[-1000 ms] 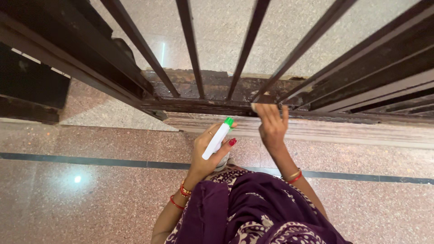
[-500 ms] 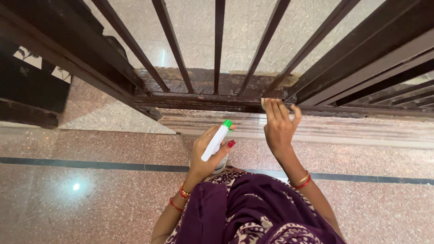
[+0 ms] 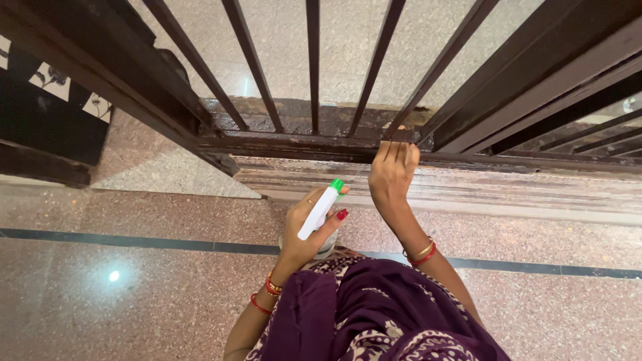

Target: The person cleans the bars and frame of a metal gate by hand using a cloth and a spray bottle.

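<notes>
Right hand point(image 3: 392, 175) is pressed fingers-down on the bottom rail point(image 3: 301, 145) of the dark metal gate point(image 3: 508, 80), centre of frame; whether anything is held under the fingers cannot be told. Left hand point(image 3: 309, 230) is closed around a white spray bottle point(image 3: 319, 210) with green nozzle, below centre, above the speckled floor point(image 3: 134, 294)

- Speckled pink stone floor point(image 3: 120, 294), crossed by a dark inlaid stripe point(image 3: 134, 241).
- A dark metal gate's bottom rail point(image 3: 294, 145) sits above the pale threshold point(image 3: 468, 190).
</notes>
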